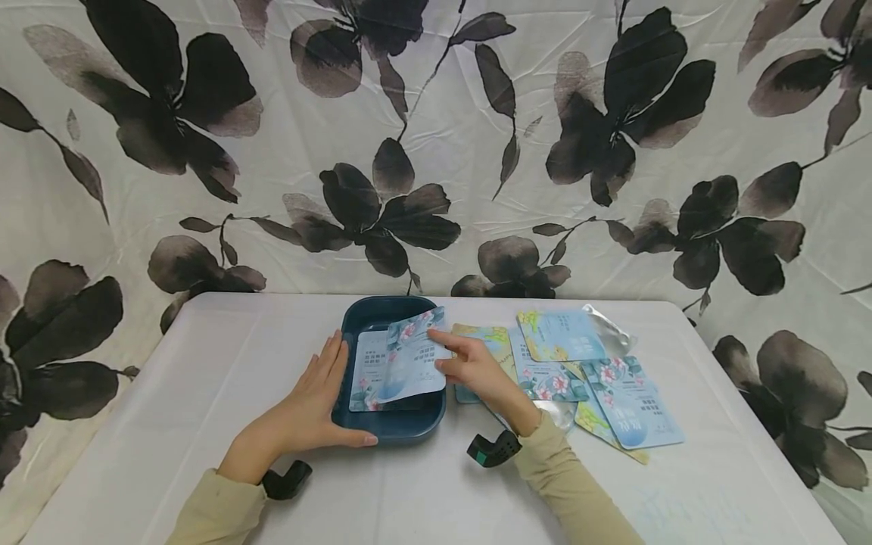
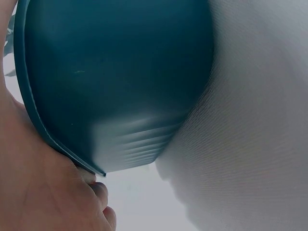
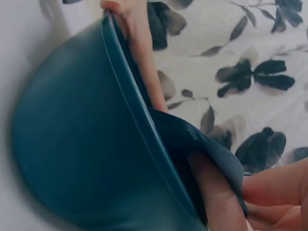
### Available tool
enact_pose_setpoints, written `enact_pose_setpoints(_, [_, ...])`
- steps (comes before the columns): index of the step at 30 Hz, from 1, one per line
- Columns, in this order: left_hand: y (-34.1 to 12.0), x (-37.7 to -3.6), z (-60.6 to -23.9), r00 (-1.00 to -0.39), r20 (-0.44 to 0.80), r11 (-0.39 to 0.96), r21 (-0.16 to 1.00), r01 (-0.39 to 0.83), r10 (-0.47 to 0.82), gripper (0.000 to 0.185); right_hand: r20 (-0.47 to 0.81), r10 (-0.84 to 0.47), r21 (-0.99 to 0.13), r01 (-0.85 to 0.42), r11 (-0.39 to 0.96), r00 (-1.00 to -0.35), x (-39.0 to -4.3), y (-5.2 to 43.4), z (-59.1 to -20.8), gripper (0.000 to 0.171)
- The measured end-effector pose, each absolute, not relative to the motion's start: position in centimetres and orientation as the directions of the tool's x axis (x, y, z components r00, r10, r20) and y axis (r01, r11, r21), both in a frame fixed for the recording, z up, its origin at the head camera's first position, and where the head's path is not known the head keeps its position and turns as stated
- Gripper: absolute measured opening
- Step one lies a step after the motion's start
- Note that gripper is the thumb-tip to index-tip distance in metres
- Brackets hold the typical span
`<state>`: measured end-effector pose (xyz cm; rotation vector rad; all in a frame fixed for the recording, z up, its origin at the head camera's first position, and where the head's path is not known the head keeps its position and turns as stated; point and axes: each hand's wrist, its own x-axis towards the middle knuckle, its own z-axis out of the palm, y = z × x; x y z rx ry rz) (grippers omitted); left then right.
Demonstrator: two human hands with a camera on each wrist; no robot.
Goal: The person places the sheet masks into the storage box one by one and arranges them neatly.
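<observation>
A dark blue tray (image 1: 391, 430) sits on the white table, filling the left wrist view (image 2: 115, 82) and right wrist view (image 3: 72, 159) with its outer wall. My left hand (image 1: 327, 386) rests flat against the tray's left side, fingers straight along the rim and thumb along the front edge; its palm (image 2: 43, 192) shows under the rim. My right hand (image 1: 450, 356) pinches the right edge of a pale blue floral sachet (image 1: 409, 363), held tilted over the tray. One similar sachet (image 1: 364, 371) lies flat inside the tray beneath it.
Several more floral sachets (image 1: 565, 356) lie scattered on the table (image 1: 204, 363) right of the tray, one silver pouch (image 1: 608, 333) among them. A flower-print cloth (image 1: 436, 151) hangs behind the table. Black wrist camera mounts (image 1: 493, 448) sit near the front.
</observation>
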<state>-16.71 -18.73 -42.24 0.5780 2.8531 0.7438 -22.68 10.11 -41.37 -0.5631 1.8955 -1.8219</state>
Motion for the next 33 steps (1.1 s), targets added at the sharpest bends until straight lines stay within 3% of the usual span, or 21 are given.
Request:
enact_pose_setpoints(14, [-19.3,-17.9,-42.2,-0.91,-0.049,0.795,0.509,0.331,0.411,0.149,-0.149,-0.519,-0.943,-0.036,0.33,-0.842,-23.9,6.0,-40.3,0.052])
enact_pose_setpoints(22, [-19.7,-18.8,-42.3,-0.903,-0.038,0.791,0.5,0.353,0.428,0.148,-0.109,-0.488,-0.698,-0.283,0.657,-0.866,-24.8,3.1,-39.7,0.051])
enact_pose_setpoints(33, [-19.7,-18.8,-42.3,-0.904,-0.035,0.787,0.508,0.35,0.426,0.147,-0.043,-0.452,-0.542,-0.359,0.76,-0.891,-24.2,1.7,-40.7,0.02])
